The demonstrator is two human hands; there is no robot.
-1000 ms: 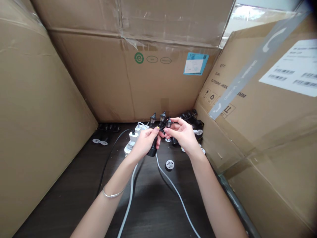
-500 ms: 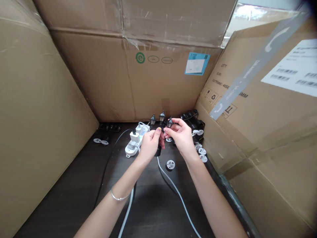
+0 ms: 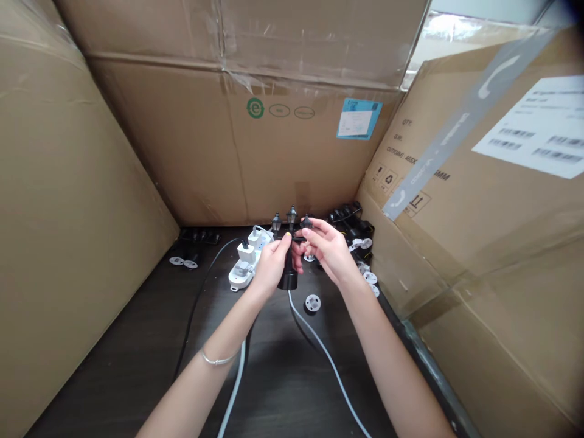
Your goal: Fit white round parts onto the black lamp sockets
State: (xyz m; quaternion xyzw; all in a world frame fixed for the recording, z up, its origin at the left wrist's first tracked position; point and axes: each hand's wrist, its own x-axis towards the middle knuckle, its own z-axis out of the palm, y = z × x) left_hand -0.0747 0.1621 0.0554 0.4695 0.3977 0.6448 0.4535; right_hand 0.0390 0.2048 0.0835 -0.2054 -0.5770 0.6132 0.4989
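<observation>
My left hand and my right hand both grip a small black three-headed lantern lamp post above the dark tabletop. Its lantern heads stand up past my fingertips. My left fingers pinch the stem near the crossarm, and my right fingers hold the arm's right side. Its thick black base hangs below my left hand, almost upright. A white power strip with plugged-in white adapters lies just left of my left hand. Part of the lamp's wiring is hidden by my fingers.
Cardboard panels wall the table on three sides. A white round disc lies below my hands. More discs and black lamp parts sit back right, others back left. White and black cables cross the table.
The lamp post has swung from a tilt to nearly upright, with its base now showing more below my left hand. My hands have drawn slightly closer together.
</observation>
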